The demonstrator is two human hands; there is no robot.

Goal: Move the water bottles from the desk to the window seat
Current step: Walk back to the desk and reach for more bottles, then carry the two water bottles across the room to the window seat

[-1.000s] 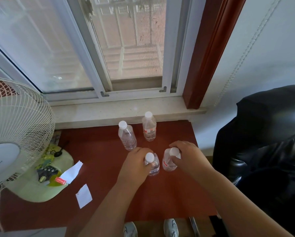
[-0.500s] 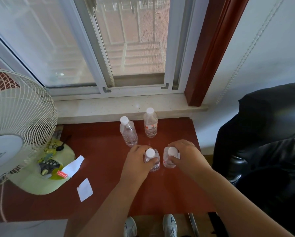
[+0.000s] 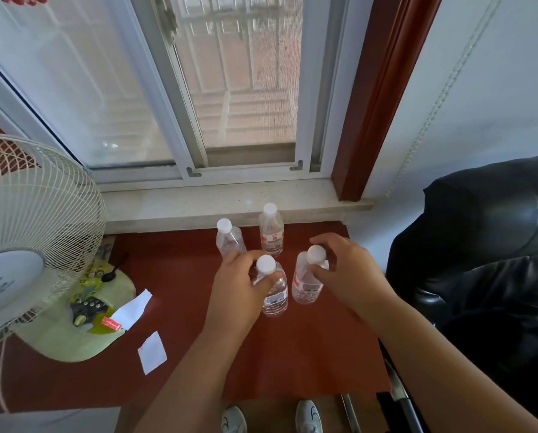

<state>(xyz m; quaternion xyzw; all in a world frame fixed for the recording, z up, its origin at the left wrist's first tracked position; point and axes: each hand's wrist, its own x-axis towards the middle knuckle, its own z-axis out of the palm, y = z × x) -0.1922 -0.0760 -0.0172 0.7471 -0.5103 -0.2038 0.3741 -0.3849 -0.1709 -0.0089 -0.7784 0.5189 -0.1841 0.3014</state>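
Several clear water bottles with white caps stand on the red-brown desk (image 3: pixel 180 348). My left hand (image 3: pixel 238 287) grips the near left bottle (image 3: pixel 274 295) around its upper body. My right hand (image 3: pixel 347 273) grips the near right bottle (image 3: pixel 305 282) just below the cap. Behind them stand the far left bottle (image 3: pixel 228 240) and the far right bottle (image 3: pixel 271 234), untouched, close to the pale stone window seat (image 3: pixel 180 206) that runs under the window.
A white table fan (image 3: pixel 33 232) on a pale green base fills the desk's left side, with two paper slips (image 3: pixel 152 351) beside it. A black leather chair (image 3: pixel 486 251) stands at the right. Shoes show below the desk's front edge.
Both hands keep hold of the two near bottles. The near bottles look slightly raised and tilted compared with a second ago; the far bottles stand as before.
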